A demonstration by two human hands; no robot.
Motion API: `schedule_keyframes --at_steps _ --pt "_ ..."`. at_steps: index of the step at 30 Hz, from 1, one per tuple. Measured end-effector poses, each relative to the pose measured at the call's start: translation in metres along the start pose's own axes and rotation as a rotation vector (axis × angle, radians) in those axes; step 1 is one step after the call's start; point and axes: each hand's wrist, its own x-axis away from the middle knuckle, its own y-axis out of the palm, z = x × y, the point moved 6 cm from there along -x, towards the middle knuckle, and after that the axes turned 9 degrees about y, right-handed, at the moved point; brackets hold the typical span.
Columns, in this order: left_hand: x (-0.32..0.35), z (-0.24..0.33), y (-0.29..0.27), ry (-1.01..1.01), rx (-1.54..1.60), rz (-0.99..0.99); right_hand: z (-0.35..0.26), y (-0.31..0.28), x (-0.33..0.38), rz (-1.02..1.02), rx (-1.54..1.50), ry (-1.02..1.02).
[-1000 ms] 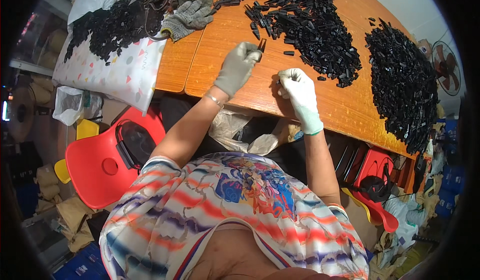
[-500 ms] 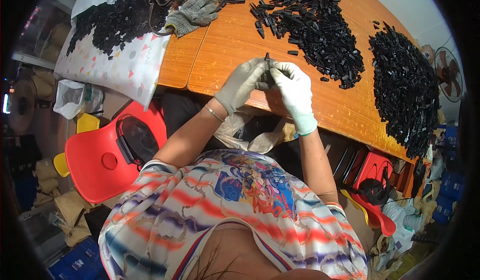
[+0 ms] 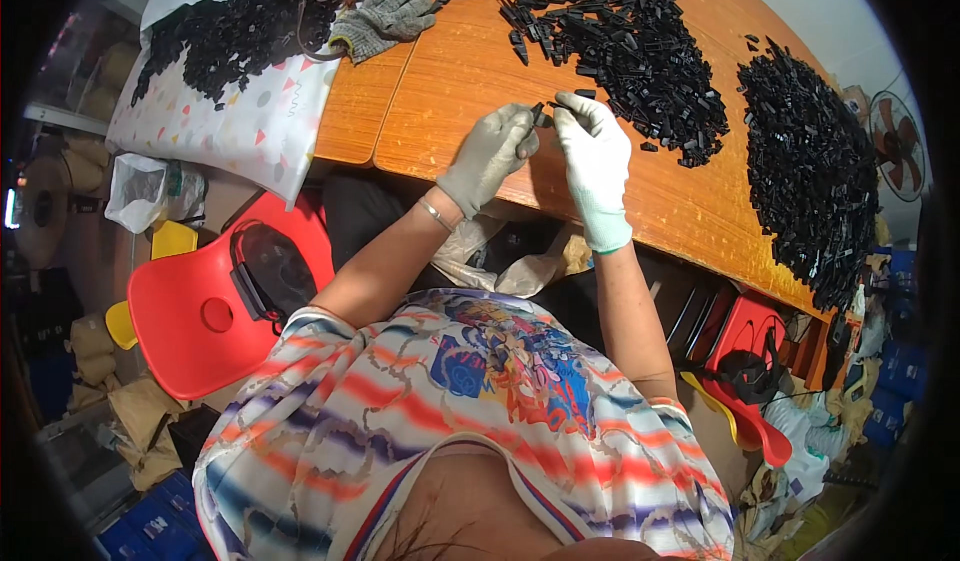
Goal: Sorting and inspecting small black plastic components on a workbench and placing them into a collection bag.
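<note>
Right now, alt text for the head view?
Two gloved hands, left hand and right hand, pinch a small black part between them over an orange table. Piles of black parts lie beyond.

The left hand (image 3: 490,156) and right hand (image 3: 595,156), apart a second ago, now meet over the orange table (image 3: 450,111), pinching one small black piece (image 3: 541,115).

White plastic bag (image 3: 150,191) beside table.

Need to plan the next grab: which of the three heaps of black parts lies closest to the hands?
The middle heap on the orange table, just beyond the right hand. The others sit apart: one on the patterned cloth at left, one at the table's right end.
</note>
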Motion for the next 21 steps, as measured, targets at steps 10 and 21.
schedule_keyframes --at_steps 10,21 --pt "-0.001 -0.005 0.001 0.000 0.039 0.040 0.002 0.002 0.001 0.028 0.020 -0.025" --pt "-0.003 -0.013 -0.002 0.040 -0.149 0.107 -0.014 0.006 -0.002 -0.003 0.606 -0.032"
